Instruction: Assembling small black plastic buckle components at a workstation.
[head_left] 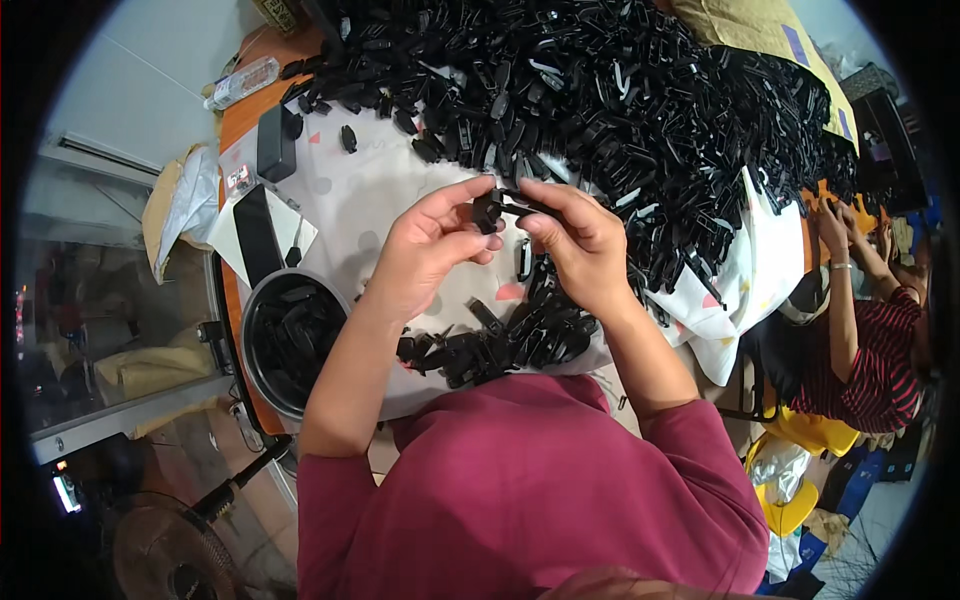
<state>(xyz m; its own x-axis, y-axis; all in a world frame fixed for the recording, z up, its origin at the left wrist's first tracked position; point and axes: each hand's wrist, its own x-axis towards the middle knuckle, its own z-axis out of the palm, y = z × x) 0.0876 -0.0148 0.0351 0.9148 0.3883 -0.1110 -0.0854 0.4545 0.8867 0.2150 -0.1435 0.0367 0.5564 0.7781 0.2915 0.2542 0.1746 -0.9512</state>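
Above the white cloth, my two hands meet at chest height. My left hand [432,238] pinches a small blocky black plastic part [487,210] between thumb and fingers. Close against it, my right hand [582,240] grips a slim black plastic piece [530,204], its thumb and forefinger closed. Whether the two pieces are joined I cannot tell. Below my hands, near the table's front edge, lies a small heap of similar black parts [470,355]. A far larger pile of black plastic parts [600,90] spreads beyond my hands to the right.
At left stands a round dark bowl [262,385] with black parts in it. Behind it lie a phone [258,235], a black box [277,143] and a clear bottle [243,84]. Another person's arm [843,300] reaches to the pile at right. A fan [170,550] stands lower left.
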